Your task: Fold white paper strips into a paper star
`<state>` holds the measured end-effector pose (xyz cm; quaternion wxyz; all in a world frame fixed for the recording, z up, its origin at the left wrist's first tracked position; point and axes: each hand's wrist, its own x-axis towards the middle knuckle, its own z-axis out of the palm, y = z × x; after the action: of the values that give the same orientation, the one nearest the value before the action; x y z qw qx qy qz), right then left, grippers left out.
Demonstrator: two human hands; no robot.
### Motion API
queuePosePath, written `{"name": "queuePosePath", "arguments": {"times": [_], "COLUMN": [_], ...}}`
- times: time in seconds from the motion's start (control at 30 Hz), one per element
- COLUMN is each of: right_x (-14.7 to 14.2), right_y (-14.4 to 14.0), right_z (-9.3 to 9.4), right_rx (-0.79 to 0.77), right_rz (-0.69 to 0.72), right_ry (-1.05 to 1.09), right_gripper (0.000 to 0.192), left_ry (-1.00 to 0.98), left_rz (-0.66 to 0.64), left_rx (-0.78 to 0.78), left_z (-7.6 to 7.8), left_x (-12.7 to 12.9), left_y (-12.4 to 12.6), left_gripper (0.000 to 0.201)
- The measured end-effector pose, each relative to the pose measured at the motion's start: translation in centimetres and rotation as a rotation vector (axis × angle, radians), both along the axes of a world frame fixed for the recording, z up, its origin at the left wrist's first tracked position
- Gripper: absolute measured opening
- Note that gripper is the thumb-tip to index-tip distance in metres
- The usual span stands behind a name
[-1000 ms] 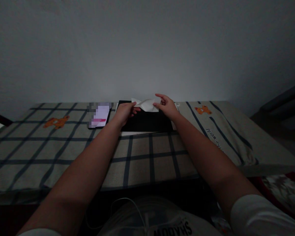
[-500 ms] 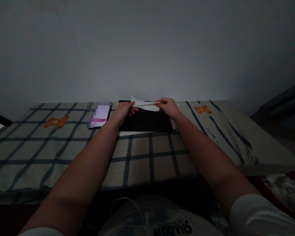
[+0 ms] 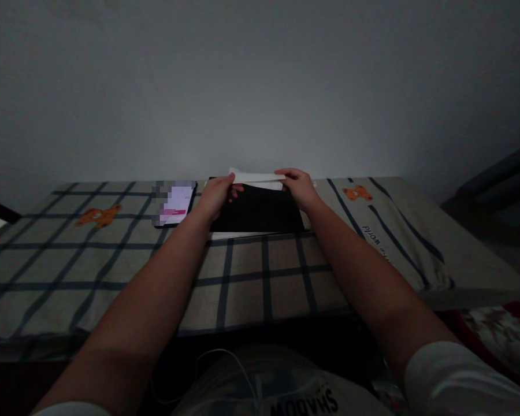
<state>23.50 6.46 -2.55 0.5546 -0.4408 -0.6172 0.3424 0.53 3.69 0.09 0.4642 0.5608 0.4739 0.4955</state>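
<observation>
A folded white sheet of paper (image 3: 258, 178) is stretched between my two hands, just above a black flat board (image 3: 257, 211). My left hand (image 3: 219, 195) pinches its left end between thumb and fingers. At the right end, my right hand (image 3: 298, 186) grips the paper with thumb and fingertips. The black board lies on the table with a thin pale layer (image 3: 242, 235) showing under its near edge. Left of my left hand is a phone (image 3: 176, 203), its screen lit and partly pixelated.
A checked tablecloth (image 3: 247, 271) with bear prints (image 3: 99, 216) covers the table. The grey wall (image 3: 260, 92) rises directly behind it. A white cable (image 3: 219, 350) hangs over my lap, and patterned red cloth (image 3: 500, 335) is at the lower right.
The paper has tilted and now shows a flatter, straighter folded strip along its top. My right fingers have shifted slightly on its end; phone and board stay put.
</observation>
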Motion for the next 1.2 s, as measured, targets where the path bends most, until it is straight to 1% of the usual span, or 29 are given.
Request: {"name": "queuePosePath", "arguments": {"times": [0.13, 0.27, 0.33, 0.4, 0.47, 0.5, 0.6, 0.7, 0.77, 0.87, 0.97, 1.13, 1.2], "right_x": [-0.4, -0.5, -0.5, -0.5, -0.5, -0.6, -0.6, -0.7, -0.9, -1.1, -1.1, -0.8, -0.6], "right_y": [-0.3, -0.3, -0.4, -0.6, -0.9, -1.0, -1.6, -2.0, -2.0, -1.9, -1.6, -1.1, -0.9], "right_z": [0.2, 0.2, 0.2, 0.4, 0.7, 0.9, 1.7, 2.1, 2.1, 1.8, 1.5, 1.1, 1.0], "right_rx": [-0.038, -0.069, -0.117, -0.211, -0.322, -0.367, -0.440, -0.424, -0.392, -0.325, -0.290, -0.267, -0.249], "right_rz": [-0.019, -0.023, -0.002, 0.057, 0.148, 0.198, 0.289, 0.320, 0.353, 0.378, 0.334, 0.231, 0.192], "right_ry": [0.042, 0.128, 0.191, 0.280, 0.368, 0.399, 0.438, 0.444, 0.445, 0.454, 0.440, 0.467, 0.495], "right_gripper": [0.024, 0.026, 0.029, 0.027, 0.023, 0.024, 0.041, 0.049, 0.046, 0.037, 0.030, 0.019, 0.015], "left_ry": [-0.021, -0.065, -0.083, -0.095, -0.103, -0.103, -0.064, 0.057, 0.135, 0.199, 0.216, 0.162, 0.172], "left_rz": [0.003, -0.043, -0.051, -0.037, -0.021, -0.016, 0.015, 0.096, 0.149, 0.175, 0.145, -0.011, -0.049], "left_rx": [0.013, 0.059, 0.089, 0.107, 0.119, 0.123, 0.132, 0.141, 0.145, 0.151, 0.149, 0.096, 0.057], "left_z": [0.0, -0.4, -0.6, -0.6, -0.7, -0.7, -0.8, -0.9, -0.9, -0.9, -1.0, -0.9, -0.7], "left_x": [0.2, 0.5, 0.5, 0.4, 0.3, 0.2, 0.2, 0.3, 0.4, 0.5, 0.5, 0.9, 1.2], "left_y": [0.0, 0.0, 0.1, 0.2, 0.3, 0.4, 0.4, 0.4, 0.3, 0.2, 0.1, -0.2, -0.6], "left_gripper": [0.031, 0.030, 0.029, 0.028, 0.028, 0.028, 0.033, 0.040, 0.042, 0.042, 0.041, 0.037, 0.036]}}
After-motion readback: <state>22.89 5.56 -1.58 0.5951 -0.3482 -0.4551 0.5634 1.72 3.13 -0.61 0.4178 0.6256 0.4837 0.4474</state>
